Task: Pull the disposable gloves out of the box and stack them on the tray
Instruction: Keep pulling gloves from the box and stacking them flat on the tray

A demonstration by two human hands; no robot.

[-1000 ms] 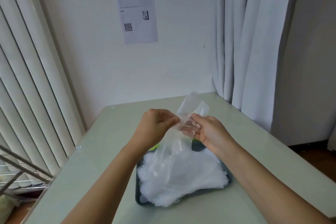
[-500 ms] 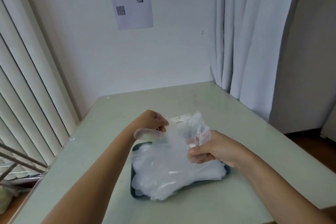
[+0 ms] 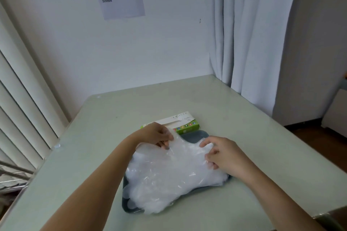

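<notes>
At lower centre, a dark tray (image 3: 131, 210) holds a heap of clear gloves (image 3: 169, 184). Over its far end, the left hand (image 3: 154, 135) and right hand (image 3: 223, 155) each pinch an edge of the top glove (image 3: 187, 149); the green-and-white box (image 3: 185, 124) sits just beyond.

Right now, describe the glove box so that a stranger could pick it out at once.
On the pale green table sits a dark tray heaped with clear gloves. Just beyond the tray's far edge lies the glove box, flat, its left end behind the left hand. It is the only printed carton there: white top, bright green side with small coloured icons.
</notes>
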